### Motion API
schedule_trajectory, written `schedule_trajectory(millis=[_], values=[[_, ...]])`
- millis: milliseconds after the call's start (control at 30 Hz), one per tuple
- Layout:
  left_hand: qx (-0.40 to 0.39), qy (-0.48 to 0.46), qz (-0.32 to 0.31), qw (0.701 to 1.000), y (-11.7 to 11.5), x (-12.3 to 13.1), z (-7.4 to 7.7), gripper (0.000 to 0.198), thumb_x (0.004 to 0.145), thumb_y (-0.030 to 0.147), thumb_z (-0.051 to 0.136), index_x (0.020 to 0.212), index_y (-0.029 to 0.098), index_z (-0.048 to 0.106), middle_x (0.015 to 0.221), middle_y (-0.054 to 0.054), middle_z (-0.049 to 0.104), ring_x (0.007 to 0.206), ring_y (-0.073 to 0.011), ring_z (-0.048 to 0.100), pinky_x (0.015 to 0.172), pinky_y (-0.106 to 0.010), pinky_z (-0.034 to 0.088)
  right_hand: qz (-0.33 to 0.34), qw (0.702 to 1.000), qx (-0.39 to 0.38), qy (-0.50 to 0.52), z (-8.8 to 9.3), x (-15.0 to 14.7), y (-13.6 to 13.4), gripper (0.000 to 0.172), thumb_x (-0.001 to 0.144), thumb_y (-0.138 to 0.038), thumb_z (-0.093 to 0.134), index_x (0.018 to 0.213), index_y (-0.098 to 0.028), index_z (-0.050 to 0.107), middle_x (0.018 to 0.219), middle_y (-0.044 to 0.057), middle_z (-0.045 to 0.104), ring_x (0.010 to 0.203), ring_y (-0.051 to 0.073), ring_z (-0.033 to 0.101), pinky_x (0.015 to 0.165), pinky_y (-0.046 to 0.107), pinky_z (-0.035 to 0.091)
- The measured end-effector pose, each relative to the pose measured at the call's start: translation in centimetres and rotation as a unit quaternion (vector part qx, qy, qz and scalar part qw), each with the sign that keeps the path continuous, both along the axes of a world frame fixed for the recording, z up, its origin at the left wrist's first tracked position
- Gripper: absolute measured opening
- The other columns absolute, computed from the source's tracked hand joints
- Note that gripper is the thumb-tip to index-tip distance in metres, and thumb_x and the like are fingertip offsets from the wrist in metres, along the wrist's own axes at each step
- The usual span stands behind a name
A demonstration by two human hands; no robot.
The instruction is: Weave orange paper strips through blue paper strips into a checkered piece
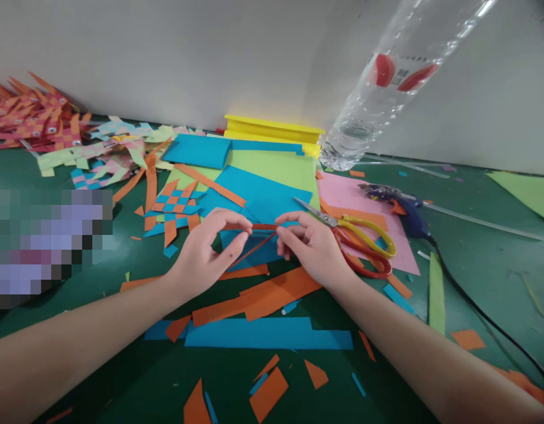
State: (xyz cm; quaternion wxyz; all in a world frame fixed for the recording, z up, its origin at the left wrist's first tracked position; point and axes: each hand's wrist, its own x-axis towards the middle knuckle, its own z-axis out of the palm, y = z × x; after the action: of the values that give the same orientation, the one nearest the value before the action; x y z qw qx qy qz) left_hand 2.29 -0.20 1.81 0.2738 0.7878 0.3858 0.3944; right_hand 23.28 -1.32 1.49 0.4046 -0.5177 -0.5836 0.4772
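Both my hands hold a thin orange paper strip [264, 227] folded into a narrow V over a blue paper piece [258, 250]. My left hand [205, 253] pinches one end of the strip with thumb and fingertips. My right hand [309, 244] pinches the other end. The strip hangs just above the green table [475, 247]. Below my hands lie wider orange strips [272, 291] and a long blue strip [267, 335].
Scissors [364, 238] with yellow and red handles lie right of my right hand on pink paper [342, 194]. A glue gun [404, 209] with a black cord sits further right. A clear plastic bottle [387, 82] leans at the back. Woven paper fish [55, 126] pile up at left.
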Motion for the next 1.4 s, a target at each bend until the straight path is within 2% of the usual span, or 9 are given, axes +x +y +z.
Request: schedule_trajectory(millis=[133,300,533,733,833,933,1100,1233,1400], values=[[0.056,0.005,-0.084,0.995,-0.6,0.2,0.2,0.012,0.092,0.014,0.048,0.095,0.02,0.058,0.085,-0.004,0.066,0.083,-0.0168,0.061,0.078,-0.032,0.051,0.004,1.0,0.011,0.027,0.0,0.0,-0.1,0.025,0.087,-0.043,0.058,0.079,-0.021,0.049,0.056,-0.004,0.061,0.048,0.009,0.053,0.051,0.024,0.044],[0.104,-0.024,-0.168,0.98,-0.9,0.2,-0.3,0.019,0.091,0.008,0.046,0.099,0.022,0.056,0.081,-0.003,0.065,0.077,-0.0154,0.062,0.071,-0.03,0.052,0.025,0.999,0.031,-0.007,0.1,-0.1,-0.2,0.037,0.091,-0.05,0.05,0.067,-0.02,0.05,0.061,0.0,0.065,0.05,0.009,0.054,0.053,0.025,0.044],[0.077,-0.033,-0.129,0.988,-0.8,0.0,0.1,0.022,0.092,0.006,0.041,0.098,0.019,0.058,0.082,-0.003,0.064,0.078,-0.013,0.061,0.072,-0.027,0.051,0.021,0.999,0.048,0.006,0.1,-0.1,-0.3,0.033,0.094,-0.046,0.046,0.078,-0.019,0.057,0.083,0.005,0.071,0.054,0.009,0.059,0.058,0.026,0.047],[0.076,-0.016,-0.121,0.99,-0.8,0.2,0.2,0.021,0.093,0.008,0.04,0.097,0.02,0.057,0.081,-0.003,0.065,0.075,-0.0135,0.062,0.069,-0.026,0.051,0.013,0.998,0.049,-0.024,-0.1,-0.1,-0.4,0.031,0.095,-0.049,0.044,0.088,-0.021,0.057,0.054,-0.003,0.059,0.054,0.014,0.062,0.066,0.03,0.05],[0.085,0.01,-0.139,0.987,-0.8,0.2,0.0,0.019,0.094,0.012,0.04,0.1,0.02,0.057,0.083,-0.004,0.066,0.078,-0.0147,0.063,0.072,-0.028,0.052,0.009,0.997,0.05,-0.055,-0.2,-0.1,-0.4,0.034,0.095,-0.051,0.043,0.092,-0.021,0.059,0.055,-0.003,0.06,0.057,0.015,0.064,0.065,0.029,0.049],[0.092,0.052,-0.142,0.984,-0.7,0.4,-0.3,0.015,0.094,0.015,0.044,0.098,0.021,0.057,0.087,-0.004,0.067,0.083,-0.0157,0.063,0.076,-0.028,0.051,0.008,0.997,0.049,-0.057,-0.3,-0.1,-0.4,0.035,0.095,-0.051,0.043,0.097,-0.02,0.06,0.063,-0.001,0.065,0.059,0.013,0.064,0.063,0.027,0.049],[0.08,0.135,-0.172,0.973,-0.1,0.6,-0.9,0.009,0.094,0.016,0.051,0.095,0.019,0.06,0.095,-0.004,0.068,0.091,-0.0181,0.06,0.083,-0.032,0.047,0.006,0.998,0.054,-0.03,-0.4,-0.2,-0.3,0.032,0.094,-0.048,0.045,0.096,-0.02,0.061,0.097,0.004,0.07,0.053,0.008,0.06,0.058,0.025,0.048],[0.073,0.191,-0.206,0.957,0.3,0.5,-1.2,0.008,0.092,0.027,0.059,0.095,0.02,0.062,0.103,-0.005,0.066,0.099,-0.0219,0.057,0.087,-0.037,0.044,0.006,0.997,0.056,-0.05,-0.3,-0.1,-0.3,0.03,0.095,-0.043,0.045,0.098,-0.019,0.062,0.081,0.001,0.067,0.056,0.009,0.06,0.058,0.024,0.046],[0.062,0.19,-0.203,0.959,0.4,0.5,-1.2,0.011,0.091,0.03,0.061,0.096,0.02,0.063,0.104,-0.005,0.066,0.101,-0.0225,0.056,0.087,-0.037,0.043,0.013,0.997,0.051,-0.062,-0.4,-0.1,-0.4,0.031,0.096,-0.044,0.045,0.101,-0.019,0.063,0.065,-0.002,0.061,0.058,0.011,0.061,0.059,0.025,0.045]])
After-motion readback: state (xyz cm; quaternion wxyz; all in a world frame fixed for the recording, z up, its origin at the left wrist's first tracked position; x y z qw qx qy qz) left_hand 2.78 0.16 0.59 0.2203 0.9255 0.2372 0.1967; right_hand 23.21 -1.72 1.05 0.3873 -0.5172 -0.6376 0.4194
